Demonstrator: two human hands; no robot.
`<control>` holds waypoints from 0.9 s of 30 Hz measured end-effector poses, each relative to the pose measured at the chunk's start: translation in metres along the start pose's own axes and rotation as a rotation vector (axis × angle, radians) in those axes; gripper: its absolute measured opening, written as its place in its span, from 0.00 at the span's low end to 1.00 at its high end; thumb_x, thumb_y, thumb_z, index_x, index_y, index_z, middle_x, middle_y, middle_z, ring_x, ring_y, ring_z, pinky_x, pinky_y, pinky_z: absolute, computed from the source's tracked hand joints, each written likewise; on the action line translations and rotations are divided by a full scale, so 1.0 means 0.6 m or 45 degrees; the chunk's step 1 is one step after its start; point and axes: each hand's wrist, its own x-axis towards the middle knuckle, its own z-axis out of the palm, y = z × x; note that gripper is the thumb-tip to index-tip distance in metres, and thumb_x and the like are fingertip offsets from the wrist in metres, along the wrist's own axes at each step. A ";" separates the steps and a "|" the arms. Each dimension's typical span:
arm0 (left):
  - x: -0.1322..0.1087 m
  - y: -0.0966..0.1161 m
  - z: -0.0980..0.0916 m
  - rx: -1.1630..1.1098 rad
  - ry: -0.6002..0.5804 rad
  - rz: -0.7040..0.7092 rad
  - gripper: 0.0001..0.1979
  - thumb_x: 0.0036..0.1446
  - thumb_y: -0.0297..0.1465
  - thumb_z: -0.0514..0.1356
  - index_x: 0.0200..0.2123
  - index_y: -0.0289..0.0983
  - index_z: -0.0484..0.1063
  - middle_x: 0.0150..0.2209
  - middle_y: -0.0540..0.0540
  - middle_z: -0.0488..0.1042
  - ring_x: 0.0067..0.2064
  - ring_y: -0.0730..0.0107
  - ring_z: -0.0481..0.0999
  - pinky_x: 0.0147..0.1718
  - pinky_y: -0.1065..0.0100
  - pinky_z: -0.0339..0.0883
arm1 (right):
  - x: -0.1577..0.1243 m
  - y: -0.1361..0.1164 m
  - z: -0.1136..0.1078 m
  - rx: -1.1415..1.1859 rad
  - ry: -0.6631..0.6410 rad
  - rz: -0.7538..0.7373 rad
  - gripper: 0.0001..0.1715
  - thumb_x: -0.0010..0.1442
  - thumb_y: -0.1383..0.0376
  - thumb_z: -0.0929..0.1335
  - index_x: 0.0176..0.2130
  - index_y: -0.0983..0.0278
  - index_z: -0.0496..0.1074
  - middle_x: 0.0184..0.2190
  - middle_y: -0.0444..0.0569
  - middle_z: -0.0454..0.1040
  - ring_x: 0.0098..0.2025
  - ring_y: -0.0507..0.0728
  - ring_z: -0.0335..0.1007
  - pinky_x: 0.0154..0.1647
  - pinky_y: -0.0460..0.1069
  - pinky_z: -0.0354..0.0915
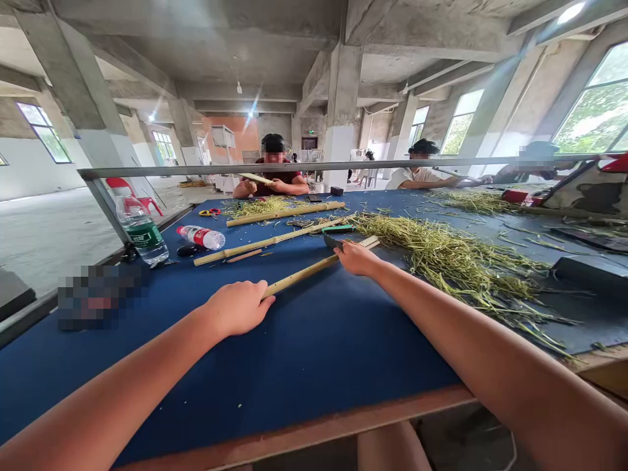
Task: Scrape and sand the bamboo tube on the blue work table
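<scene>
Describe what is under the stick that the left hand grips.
The blue tabletop shows on both sides of the stick. What lies directly beneath cannot be seen: the stick covers it, as do, in places, the left hand and the right hand.

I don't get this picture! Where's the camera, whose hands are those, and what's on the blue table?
There's no robot here. The hands belong to a person wearing the camera on their head, looking forward and down. Their left hand grips a long bamboo-like stick. Their right hand, farther along it, holds a dark tool, perhaps a blade, partly hidden. On the blue table lie more sticks, a heap of thin greenish strips and a red-labelled bottle. A green-labelled bottle is at the left.
</scene>
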 end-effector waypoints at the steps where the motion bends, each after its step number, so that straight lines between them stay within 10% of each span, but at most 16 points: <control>1: 0.000 0.000 0.000 0.002 0.002 0.002 0.24 0.69 0.47 0.42 0.44 0.38 0.72 0.41 0.34 0.81 0.40 0.45 0.81 0.35 0.55 0.70 | 0.004 0.012 0.000 -0.016 0.021 0.045 0.26 0.74 0.60 0.56 0.53 0.70 0.76 0.57 0.66 0.75 0.64 0.69 0.68 0.67 0.59 0.59; 8: -0.004 0.001 0.000 -0.014 0.040 0.051 0.23 0.69 0.45 0.42 0.44 0.38 0.71 0.39 0.34 0.81 0.40 0.46 0.82 0.35 0.55 0.71 | 0.015 0.029 0.011 -0.019 0.101 0.122 0.23 0.73 0.61 0.58 0.50 0.70 0.77 0.55 0.66 0.76 0.64 0.68 0.67 0.67 0.60 0.59; 18: 0.009 -0.008 0.006 -0.080 0.055 0.029 0.23 0.67 0.48 0.46 0.44 0.40 0.74 0.42 0.35 0.82 0.41 0.46 0.82 0.36 0.55 0.72 | -0.054 -0.143 0.030 0.230 0.036 -0.535 0.32 0.74 0.56 0.56 0.67 0.69 0.66 0.69 0.57 0.62 0.74 0.61 0.50 0.75 0.57 0.46; 27: 0.004 -0.006 0.002 -0.009 0.001 0.019 0.25 0.68 0.48 0.43 0.43 0.39 0.73 0.41 0.34 0.81 0.39 0.47 0.81 0.34 0.57 0.69 | -0.003 0.003 0.002 0.061 0.066 0.002 0.24 0.75 0.61 0.58 0.53 0.72 0.76 0.50 0.67 0.79 0.58 0.67 0.73 0.58 0.53 0.64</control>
